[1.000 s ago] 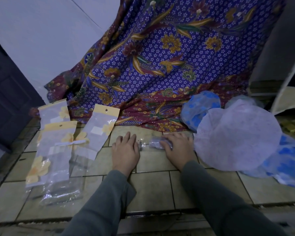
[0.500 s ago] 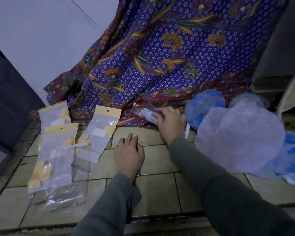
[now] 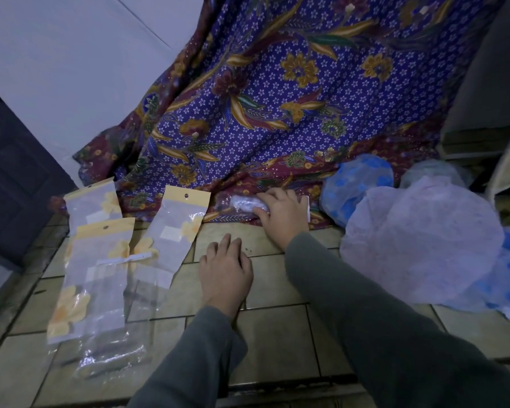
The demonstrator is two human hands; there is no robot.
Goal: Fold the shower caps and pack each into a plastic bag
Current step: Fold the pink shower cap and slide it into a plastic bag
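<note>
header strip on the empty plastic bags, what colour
Yellow header strip, seen in the head view.

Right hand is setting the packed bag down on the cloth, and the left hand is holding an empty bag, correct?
Not quite. In the head view the left hand holds nothing; it rests flat on the floor tiles. The right hand does hold the packed bag on the cloth.

The light is dim and bluish, with soft shadows. Small glare shines on the plastic bags (image 3: 109,354). Straight lines bend at the edges.

Purple floral cloth (image 3: 292,92), lilac cap (image 3: 421,242)
</note>
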